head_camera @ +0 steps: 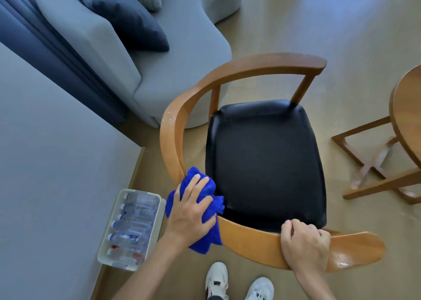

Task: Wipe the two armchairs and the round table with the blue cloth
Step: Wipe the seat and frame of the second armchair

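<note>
- The step in hand looks like wiping the first armchair, along its curved wooden rail
- The left hand presses the cloth onto the rail near the chair's back left bend, fingers spread over the bunched fabric and partly curled into it, so it holds the cloth
- The right hand grips the rail's back stretch, fingers curled over its top edge, seemingly steadying the chair
- The cloth is bright blue, fluffy and crumpled, draped over the rail with a tail hanging below the wood
- The rail is honey-brown with pale specks on its left curve; the seat is black, padded and faintly glossy
- Next, as I judge it, the cloth should slide onward round the left curve toward the far arm end, then over the seat; that calls for steady downward pressure and a firm hold from the other hand
- The round table shows only partly at the right edge, on the floor well apart from the cloth
- A second armchair is not in view
</note>
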Demonstrator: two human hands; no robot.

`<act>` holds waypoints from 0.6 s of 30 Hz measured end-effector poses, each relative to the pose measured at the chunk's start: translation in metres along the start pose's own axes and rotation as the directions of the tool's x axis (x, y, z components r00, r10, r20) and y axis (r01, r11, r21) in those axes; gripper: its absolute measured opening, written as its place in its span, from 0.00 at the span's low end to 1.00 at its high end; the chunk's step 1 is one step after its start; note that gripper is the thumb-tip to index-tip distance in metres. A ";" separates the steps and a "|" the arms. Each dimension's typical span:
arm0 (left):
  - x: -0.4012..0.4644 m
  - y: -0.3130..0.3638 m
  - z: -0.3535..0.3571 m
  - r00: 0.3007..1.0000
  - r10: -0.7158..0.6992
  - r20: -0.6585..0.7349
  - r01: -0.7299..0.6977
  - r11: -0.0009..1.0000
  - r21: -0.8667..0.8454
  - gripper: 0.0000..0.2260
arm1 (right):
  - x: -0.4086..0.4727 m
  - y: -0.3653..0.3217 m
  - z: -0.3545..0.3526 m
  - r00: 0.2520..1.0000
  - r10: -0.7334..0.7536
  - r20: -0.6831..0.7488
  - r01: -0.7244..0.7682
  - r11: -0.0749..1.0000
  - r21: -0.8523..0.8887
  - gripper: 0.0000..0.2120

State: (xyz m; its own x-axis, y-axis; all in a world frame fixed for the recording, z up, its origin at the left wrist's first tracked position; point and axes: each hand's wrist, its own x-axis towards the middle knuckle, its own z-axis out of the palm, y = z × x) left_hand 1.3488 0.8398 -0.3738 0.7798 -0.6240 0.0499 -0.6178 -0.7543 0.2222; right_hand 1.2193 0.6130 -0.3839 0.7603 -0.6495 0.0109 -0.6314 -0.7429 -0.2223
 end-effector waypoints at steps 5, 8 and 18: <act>0.051 -0.070 -0.018 0.973 0.227 -0.041 -0.217 0.961 0.169 0.11 | 0.000 0.001 0.006 1.000 0.002 0.011 -0.001 0.999 -0.049 0.19; 0.054 -0.073 -0.014 0.972 0.222 -0.081 -0.206 0.962 0.178 0.11 | 0.000 0.000 0.006 1.000 -0.029 -0.007 0.028 0.994 -0.105 0.19; 0.053 -0.069 -0.016 0.967 0.232 -0.102 -0.205 0.954 0.220 0.11 | -0.016 -0.180 0.023 0.978 -0.185 0.095 0.183 0.983 0.032 0.16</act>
State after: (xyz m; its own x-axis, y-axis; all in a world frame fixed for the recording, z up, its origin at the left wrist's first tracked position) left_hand 1.4340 0.8619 -0.3709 0.6216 -0.7576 0.1990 -0.7715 -0.6362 -0.0122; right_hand 1.3246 0.7606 -0.3666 0.8749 -0.4827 -0.0404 -0.4768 -0.8435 -0.2473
